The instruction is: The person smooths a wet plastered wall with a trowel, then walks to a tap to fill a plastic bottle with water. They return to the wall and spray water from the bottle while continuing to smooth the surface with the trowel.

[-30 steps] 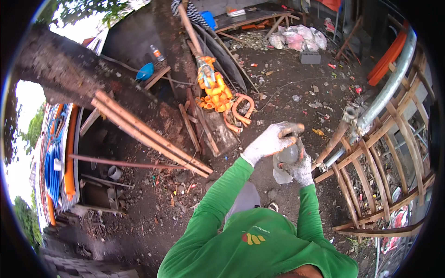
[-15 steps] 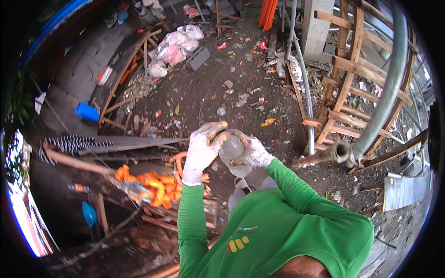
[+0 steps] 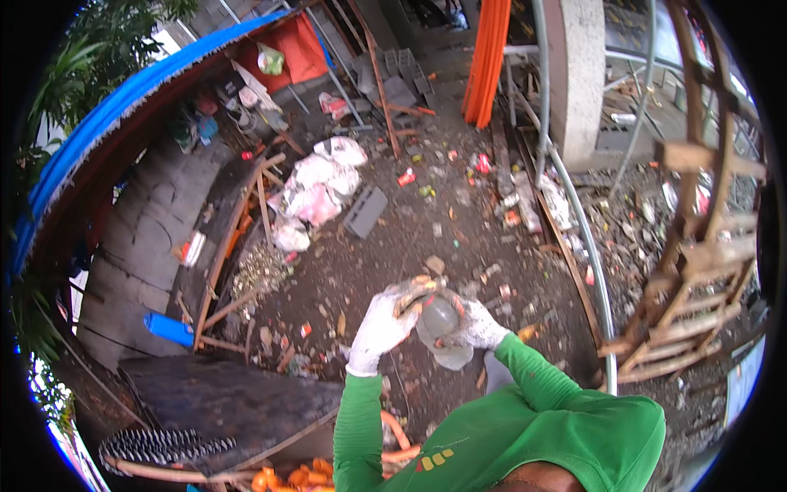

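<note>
In front of my chest I hold a translucent greyish container (image 3: pixel 440 321), rounded like a plastic bottle, with its pale lower end pointing toward me. My left hand (image 3: pixel 387 326), in a dirty white glove, has its fingers curled at the container's upper end. My right hand (image 3: pixel 475 325), gloved likewise, wraps round its right side. Whatever the fingertips touch at the top is hidden by the gloves. Both forearms wear green sleeves.
Littered dirt ground lies ahead, with white sacks (image 3: pixel 316 184) and a grey hollow block (image 3: pixel 366 211). A metal pipe (image 3: pixel 586 238) and a wooden ladder-like frame (image 3: pixel 697 262) stand at right. Orange pipe fittings (image 3: pixel 303 477) lie lower left, near a dark sheet (image 3: pixel 221 402).
The view has tilted up and swung, so the pipe fittings have sunk to the lower edge and more of the far ground shows. Both hands keep hold of the container.
</note>
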